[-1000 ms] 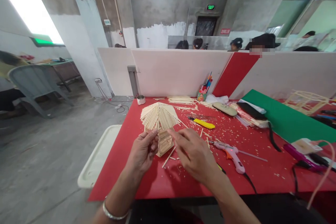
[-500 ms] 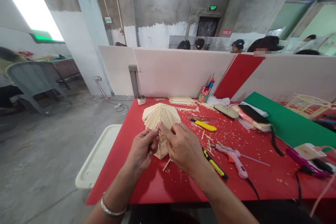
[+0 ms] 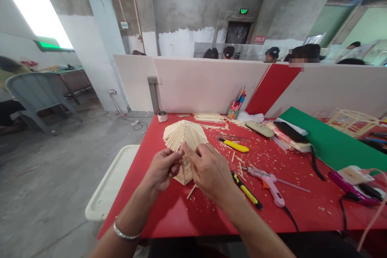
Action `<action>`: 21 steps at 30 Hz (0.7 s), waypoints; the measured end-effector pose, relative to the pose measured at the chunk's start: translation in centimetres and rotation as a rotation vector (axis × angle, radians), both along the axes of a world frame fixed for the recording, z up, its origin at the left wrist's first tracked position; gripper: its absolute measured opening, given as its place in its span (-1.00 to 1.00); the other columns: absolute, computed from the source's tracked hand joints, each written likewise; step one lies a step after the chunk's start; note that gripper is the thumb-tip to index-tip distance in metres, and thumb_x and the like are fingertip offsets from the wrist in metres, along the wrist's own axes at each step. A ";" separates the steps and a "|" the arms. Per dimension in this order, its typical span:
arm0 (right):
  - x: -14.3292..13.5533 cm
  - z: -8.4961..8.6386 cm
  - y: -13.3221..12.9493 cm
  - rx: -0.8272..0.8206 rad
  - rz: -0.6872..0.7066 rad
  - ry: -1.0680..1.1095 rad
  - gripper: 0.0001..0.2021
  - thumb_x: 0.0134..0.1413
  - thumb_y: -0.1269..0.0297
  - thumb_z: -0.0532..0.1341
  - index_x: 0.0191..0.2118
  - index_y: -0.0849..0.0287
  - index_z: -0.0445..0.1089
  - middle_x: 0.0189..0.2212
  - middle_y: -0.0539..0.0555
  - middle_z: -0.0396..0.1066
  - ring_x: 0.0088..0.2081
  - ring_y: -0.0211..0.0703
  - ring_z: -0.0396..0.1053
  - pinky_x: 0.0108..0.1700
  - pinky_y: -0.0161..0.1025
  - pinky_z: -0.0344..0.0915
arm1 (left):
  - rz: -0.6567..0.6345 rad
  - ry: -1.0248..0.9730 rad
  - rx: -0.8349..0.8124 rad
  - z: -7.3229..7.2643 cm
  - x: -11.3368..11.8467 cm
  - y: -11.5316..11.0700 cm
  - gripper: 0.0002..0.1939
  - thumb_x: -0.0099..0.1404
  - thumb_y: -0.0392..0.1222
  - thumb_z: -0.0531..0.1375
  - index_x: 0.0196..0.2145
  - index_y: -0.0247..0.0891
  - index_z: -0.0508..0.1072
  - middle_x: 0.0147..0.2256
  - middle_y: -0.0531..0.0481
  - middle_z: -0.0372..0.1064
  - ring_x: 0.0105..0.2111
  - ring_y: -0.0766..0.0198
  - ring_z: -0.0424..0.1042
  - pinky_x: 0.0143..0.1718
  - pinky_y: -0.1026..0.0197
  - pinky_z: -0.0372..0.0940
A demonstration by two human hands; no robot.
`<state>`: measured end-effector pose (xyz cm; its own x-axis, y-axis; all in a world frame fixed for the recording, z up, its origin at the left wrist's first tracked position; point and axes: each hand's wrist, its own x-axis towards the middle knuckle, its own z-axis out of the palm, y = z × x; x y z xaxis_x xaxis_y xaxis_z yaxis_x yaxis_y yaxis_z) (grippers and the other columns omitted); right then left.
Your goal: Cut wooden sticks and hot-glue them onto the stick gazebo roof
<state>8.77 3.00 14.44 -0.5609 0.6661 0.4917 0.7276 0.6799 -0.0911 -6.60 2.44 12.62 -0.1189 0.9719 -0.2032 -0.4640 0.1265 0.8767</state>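
Note:
A small model house of pale wooden sticks [image 3: 176,135], with a pointed, many-sided roof, stands upright on the red table [image 3: 217,219]. At its near left side is my left hand [image 3: 163,169], fingers curled and thumb against the fingertips; whatever it pinches is too small to make out. My right hand [image 3: 210,167] has its index finger pressed at the roof's front edge, the other fingers folded in. Both hands partly hide the model's lower body. One loose stick [image 3: 191,192] lies just in front of it.
Right of my hands lie a yellow cutter [image 3: 234,145], a black-yellow cutter [image 3: 248,191] and a pink glue gun [image 3: 272,187] with its cord. Stick piles [image 3: 210,117], a pen cup [image 3: 234,111] and a tape roll [image 3: 162,116] line the back. A green board [image 3: 317,141] lies right.
The camera view has shifted slightly. My left hand's fingers have moved a little at the roof's edge, while my right index finger stays there. The model stands in the same place.

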 end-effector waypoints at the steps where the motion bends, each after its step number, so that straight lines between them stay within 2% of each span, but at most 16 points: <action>1: 0.0 0.0 0.0 0.001 -0.002 -0.001 -0.53 0.19 0.33 0.04 0.22 0.04 0.13 -0.35 0.09 0.26 -0.26 -0.10 0.17 -0.29 -0.22 0.10 | -0.006 0.005 -0.003 0.0 -0.1 0.0 -0.62 -0.21 -0.14 0.45 -0.63 -0.35 0.31 -0.74 0.15 0.21 -0.81 0.60 0.04 -0.79 0.47 -0.14; 10: -0.1 -0.1 0.0 0.015 -0.018 -0.004 -0.53 0.19 0.33 0.04 0.22 0.05 0.13 -0.35 0.10 0.26 -0.25 -0.09 0.17 -0.30 -0.23 0.11 | -0.019 0.011 0.008 -0.2 -0.2 -0.1 -0.61 -0.20 -0.12 0.44 -0.64 -0.33 0.29 -0.74 0.14 0.24 -0.82 0.60 0.05 -0.78 0.47 -0.12; 21: -0.2 0.0 0.0 0.011 -0.029 -0.025 -0.51 0.19 0.36 0.03 0.24 0.02 0.10 -0.37 0.08 0.26 -0.26 -0.09 0.19 -0.32 -0.22 0.09 | -0.074 0.105 -0.005 0.3 -0.9 0.7 -0.62 -0.24 -0.10 0.44 -0.68 -0.36 0.32 -0.74 0.08 0.27 -0.84 0.59 0.05 -0.81 0.45 -0.16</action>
<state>8.59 2.99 14.49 -0.5535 0.6773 0.4846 0.7493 0.6590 -0.0652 -7.53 3.11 12.96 -0.0677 0.9778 -0.1985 -0.3592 0.1617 0.9191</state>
